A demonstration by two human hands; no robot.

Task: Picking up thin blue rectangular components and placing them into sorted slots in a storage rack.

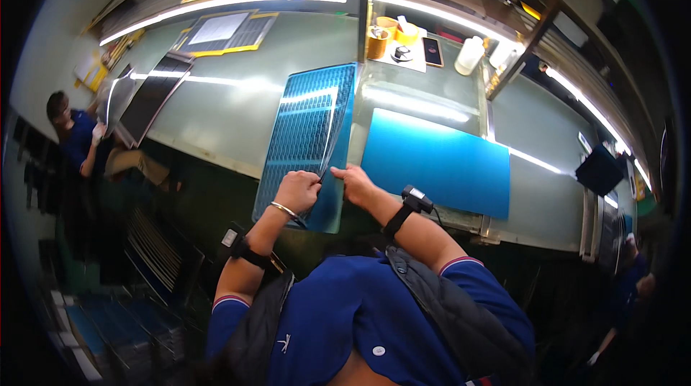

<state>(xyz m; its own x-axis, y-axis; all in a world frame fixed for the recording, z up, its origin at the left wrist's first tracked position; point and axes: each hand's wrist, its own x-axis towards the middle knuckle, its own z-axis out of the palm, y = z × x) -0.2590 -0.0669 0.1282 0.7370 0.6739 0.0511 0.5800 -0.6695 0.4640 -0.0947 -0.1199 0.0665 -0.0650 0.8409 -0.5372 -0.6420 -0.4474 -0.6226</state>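
A glossy patterned film sheet [302,120] with rows of small dark cells lies over a plain blue sheet [332,199]. Its right edge is lifted, and a narrow gap shows between the two layers. My left hand [299,190] is closed on that lifted edge, fingers curled. At the right edge of the blue sheet below, my right hand [354,184] pinches with its thumb on top; its other fingers are partly hidden. Both layers overhang the near edge of the bench. A second plain blue sheet [439,163] rests flat on the bench to the right.
Under bright tube lights runs a long pale bench [223,112]. A white bottle [469,56], a phone [432,51] and orange tape rolls [407,33] stand at the back. Dark panels [155,94] lie at left, near a co-worker [79,134]. Another person [626,292] is at far right.
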